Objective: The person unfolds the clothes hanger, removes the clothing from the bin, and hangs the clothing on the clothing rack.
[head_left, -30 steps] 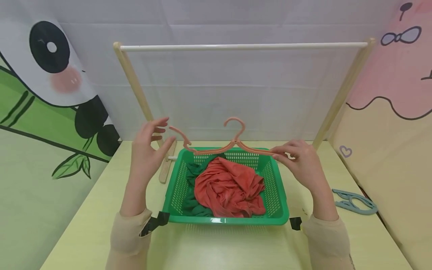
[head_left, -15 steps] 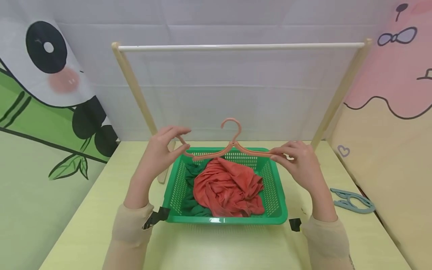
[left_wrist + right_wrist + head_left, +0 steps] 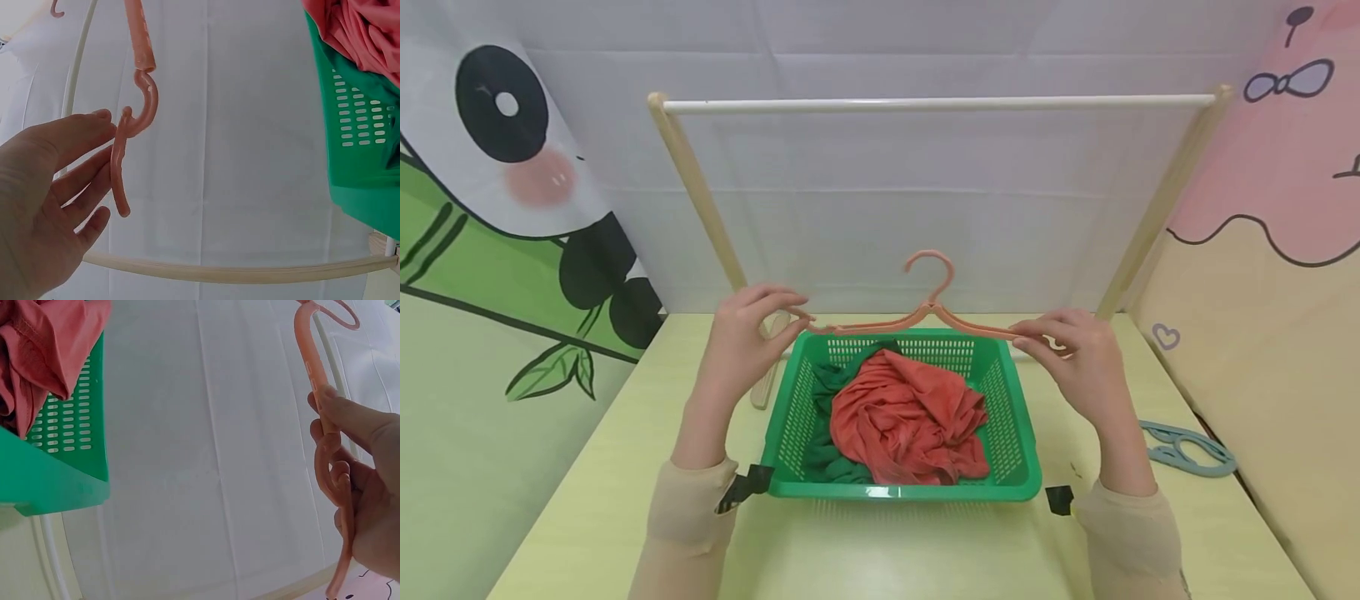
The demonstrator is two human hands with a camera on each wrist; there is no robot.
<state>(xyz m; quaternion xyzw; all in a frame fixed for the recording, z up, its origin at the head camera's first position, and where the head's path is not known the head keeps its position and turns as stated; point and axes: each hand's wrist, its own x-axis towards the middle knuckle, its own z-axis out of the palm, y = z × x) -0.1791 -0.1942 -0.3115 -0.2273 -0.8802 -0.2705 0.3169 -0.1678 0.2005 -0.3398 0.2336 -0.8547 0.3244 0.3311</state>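
Note:
An orange-pink folding clothes hanger (image 3: 880,325) is held level over the far rim of the green basket (image 3: 902,492), hook upward. My left hand (image 3: 748,337) pinches its hooked left end piece; in the left wrist view the thumb and fingers meet around that end piece (image 3: 119,169). My right hand (image 3: 1078,358) grips the other arm near its tip, and in the right wrist view the thumb presses on the arm while the curved end piece (image 3: 344,537) hangs past the palm. Inside the basket lie a crumpled red cloth (image 3: 910,417) and a dark green cloth (image 3: 827,450).
Behind the basket stands a rack with a white rail (image 3: 940,104) and wooden side posts (image 3: 700,196). A folded blue-grey hanger (image 3: 1187,450) lies on the pale yellow table (image 3: 595,508) at the right. Printed cloth panels enclose the sides.
My left hand moved right from beside the hanger and took hold of its left end piece. The hanger and right hand have since shifted slightly to the right, with the hook a little higher.

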